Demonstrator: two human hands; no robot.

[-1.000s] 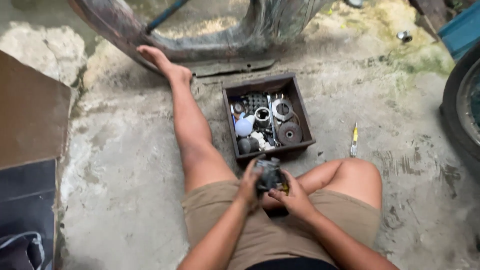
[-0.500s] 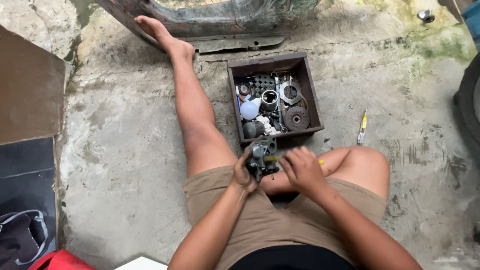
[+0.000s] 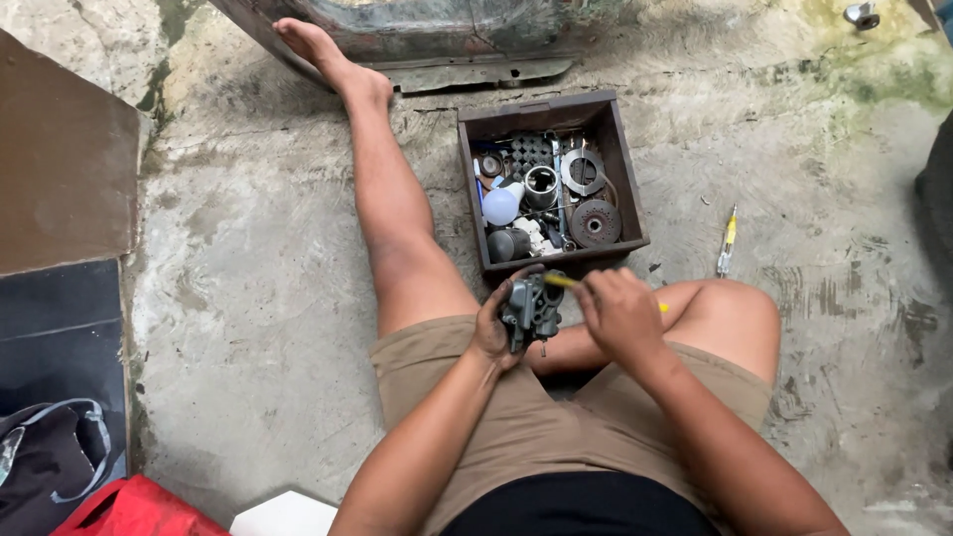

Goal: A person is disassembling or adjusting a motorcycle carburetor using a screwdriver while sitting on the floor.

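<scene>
I sit on a concrete floor with my left leg stretched out and my right leg folded. My left hand (image 3: 493, 323) grips a small grey metal engine part (image 3: 533, 306), like a carburettor, above my lap. My right hand (image 3: 620, 313) holds a yellow-handled tool (image 3: 562, 282) with its tip against the top of that part. Just beyond my hands stands a dark wooden box (image 3: 617, 141) holding several metal rings, gears, a light bulb and other small parts.
A yellow-handled screwdriver (image 3: 728, 243) lies on the floor right of the box. A brown board (image 3: 65, 164) and dark mat lie at the left, with a black bag (image 3: 45, 462) and red item (image 3: 124, 508) at the bottom left. A rusty metal body (image 3: 427, 35) lies beyond my foot.
The view has tilted downward, so the box and my hands sit higher and closer. My right hand now brings a yellow-handled tool onto the part, which earlier both hands held.
</scene>
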